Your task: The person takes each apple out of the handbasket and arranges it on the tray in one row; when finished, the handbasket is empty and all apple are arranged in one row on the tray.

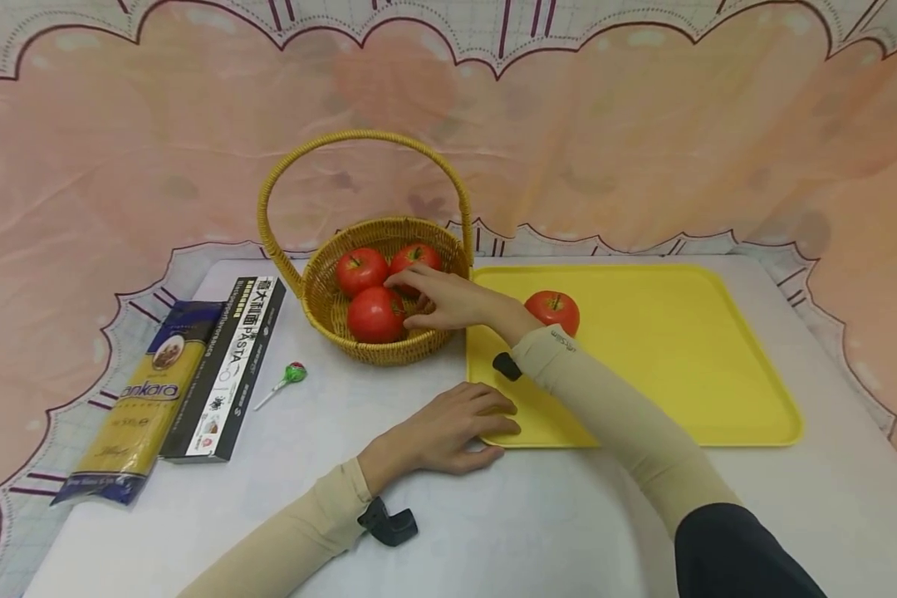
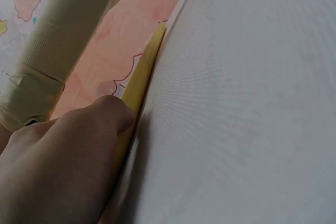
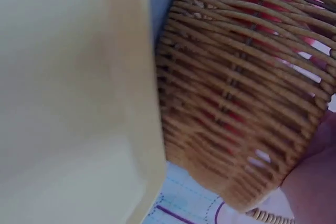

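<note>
My right hand reaches over the right rim of the wicker basket, fingers and thumb spread apart. Its fingertips overlap the back right red apple, and the thumb points at the front apple. Another apple lies at the back left of the basket. One more apple sits on the yellow tray, partly behind my right forearm. At the tray's near left corner, my left hand holds the rim, fingers over it and thumb along the outer side, as the left wrist view shows.
Left of the basket lie a yellow and blue pasta bag, a black and white pasta box and a green lollipop. The basket's tall handle arches above it. A patterned cloth hangs behind the white table.
</note>
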The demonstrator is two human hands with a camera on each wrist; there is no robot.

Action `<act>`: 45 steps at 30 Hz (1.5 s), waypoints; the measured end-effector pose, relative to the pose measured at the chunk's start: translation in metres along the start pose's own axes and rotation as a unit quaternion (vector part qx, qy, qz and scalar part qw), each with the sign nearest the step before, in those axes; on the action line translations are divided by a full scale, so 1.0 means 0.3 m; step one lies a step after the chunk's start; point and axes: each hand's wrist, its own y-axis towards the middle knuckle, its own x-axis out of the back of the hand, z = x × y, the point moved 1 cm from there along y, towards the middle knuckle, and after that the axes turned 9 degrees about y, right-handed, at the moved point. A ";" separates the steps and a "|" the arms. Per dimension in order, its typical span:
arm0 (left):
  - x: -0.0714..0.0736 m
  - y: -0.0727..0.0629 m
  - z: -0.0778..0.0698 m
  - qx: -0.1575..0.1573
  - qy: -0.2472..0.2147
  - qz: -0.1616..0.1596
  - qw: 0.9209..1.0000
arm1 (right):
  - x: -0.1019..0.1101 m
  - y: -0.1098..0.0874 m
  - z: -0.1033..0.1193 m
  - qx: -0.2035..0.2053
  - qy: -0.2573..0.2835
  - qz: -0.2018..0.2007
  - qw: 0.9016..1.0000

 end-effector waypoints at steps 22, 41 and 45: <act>-0.006 0.002 0.002 0.002 -0.005 -0.004 1.000 | -0.037 0.086 0.009 -0.075 -0.022 0.045 0.996; 0.005 -0.011 0.001 0.007 -0.009 0.001 1.000 | -0.046 0.080 0.029 -0.063 -0.047 0.037 0.996; 0.003 -0.010 0.001 0.007 -0.007 0.005 1.000 | -0.050 0.075 0.029 -0.065 -0.048 0.035 0.996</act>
